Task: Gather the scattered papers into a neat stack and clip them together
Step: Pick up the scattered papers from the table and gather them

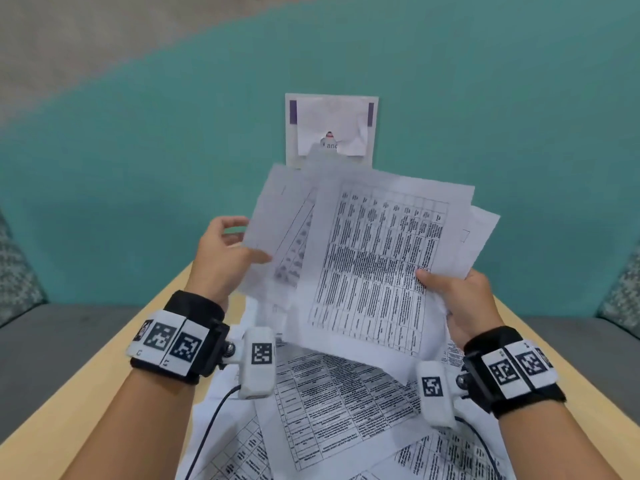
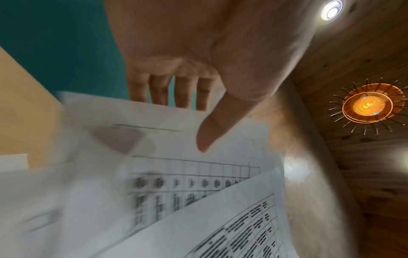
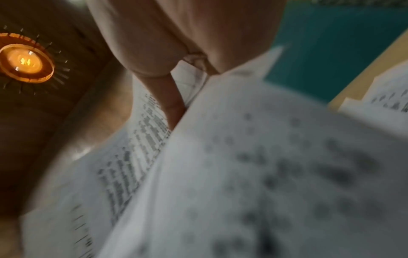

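A fanned, uneven bunch of printed table sheets [image 1: 374, 258] is held up above the wooden table [image 1: 104, 368]. My left hand [image 1: 242, 251] pinches its left edge: the thumb [image 2: 212, 129] lies on the front and the fingers [image 2: 167, 90] go behind. My right hand [image 1: 446, 289] grips the lower right edge, its thumb [image 3: 172, 104] pressed on the printed sheets [image 3: 264, 157] and its fingers hidden behind. More printed sheets [image 1: 329, 410] lie overlapping and askew on the table under my wrists.
A crumpled sheet on a purple-striped page [image 1: 330, 129] shows beyond the held bunch against the teal background. Grey seats [image 1: 52, 341] flank the table, with patterned cushions [image 1: 17, 271] at both sides. Wrist-camera cables [image 1: 207, 431] trail over the sheets.
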A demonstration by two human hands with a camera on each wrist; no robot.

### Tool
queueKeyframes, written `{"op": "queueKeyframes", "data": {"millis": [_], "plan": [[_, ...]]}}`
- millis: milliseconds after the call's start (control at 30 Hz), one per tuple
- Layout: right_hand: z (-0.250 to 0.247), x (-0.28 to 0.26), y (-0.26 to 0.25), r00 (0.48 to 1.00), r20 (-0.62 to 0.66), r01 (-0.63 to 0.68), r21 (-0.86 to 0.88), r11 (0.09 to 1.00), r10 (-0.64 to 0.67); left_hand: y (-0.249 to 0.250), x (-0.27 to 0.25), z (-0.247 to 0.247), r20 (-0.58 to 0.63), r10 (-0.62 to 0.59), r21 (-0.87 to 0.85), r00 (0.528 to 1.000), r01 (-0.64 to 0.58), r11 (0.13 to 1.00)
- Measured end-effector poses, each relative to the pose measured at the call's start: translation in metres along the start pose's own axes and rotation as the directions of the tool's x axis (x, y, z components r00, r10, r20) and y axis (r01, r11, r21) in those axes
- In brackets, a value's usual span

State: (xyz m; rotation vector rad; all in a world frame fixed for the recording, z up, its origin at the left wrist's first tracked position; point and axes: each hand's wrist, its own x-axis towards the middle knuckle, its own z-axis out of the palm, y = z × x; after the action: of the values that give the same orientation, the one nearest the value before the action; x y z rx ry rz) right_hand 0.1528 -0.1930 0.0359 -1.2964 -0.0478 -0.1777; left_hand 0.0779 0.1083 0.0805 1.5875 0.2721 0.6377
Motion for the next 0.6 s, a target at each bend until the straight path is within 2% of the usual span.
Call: {"op": "queueKeyframes", "data": {"millis": [67,133,200,267,333,400,500,600], "plan": [[0.001,0.002,-0.002,0.997,-0.059,-0.041,0.114,0.993,0.048,0.000,-0.001,0.003,-0.068,-0.014,0.011,0.998,0.015,1.000],[0.004,0.002,-0.004,0.989,-0.083,-0.104,0.227,0.968,0.125,0.000,-0.003,0.007,-0.059,-0.063,-0.056,0.996,0.059,0.997],[0.010,-0.002,-0.005,0.978,-0.060,-0.171,0.313,0.934,0.200,0.002,-0.007,0.013,0.031,-0.165,-0.164,0.986,0.168,0.972],[0.019,-0.008,-0.005,0.974,-0.010,-0.206,0.382,0.901,0.227,0.005,-0.013,0.022,0.156,-0.263,-0.252,0.952,0.296,0.921],[0.029,-0.013,-0.001,0.972,0.023,-0.219,0.442,0.870,0.233,0.008,-0.019,0.032,0.265,-0.266,-0.334,0.927,0.347,0.876],[0.041,-0.018,0.002,0.969,0.026,-0.229,0.456,0.860,0.244,0.008,-0.024,0.039,0.281,-0.206,-0.407,0.937,0.311,0.859],[0.056,-0.027,0.004,0.967,0.097,-0.254,0.446,0.858,0.236,0.010,-0.026,0.041,0.143,-0.107,-0.437,0.984,0.160,0.885],[0.053,-0.030,-0.005,0.980,0.118,-0.197,0.388,0.900,0.163,0.013,-0.021,0.029,0.049,-0.040,-0.419,0.998,0.057,0.906]]}}
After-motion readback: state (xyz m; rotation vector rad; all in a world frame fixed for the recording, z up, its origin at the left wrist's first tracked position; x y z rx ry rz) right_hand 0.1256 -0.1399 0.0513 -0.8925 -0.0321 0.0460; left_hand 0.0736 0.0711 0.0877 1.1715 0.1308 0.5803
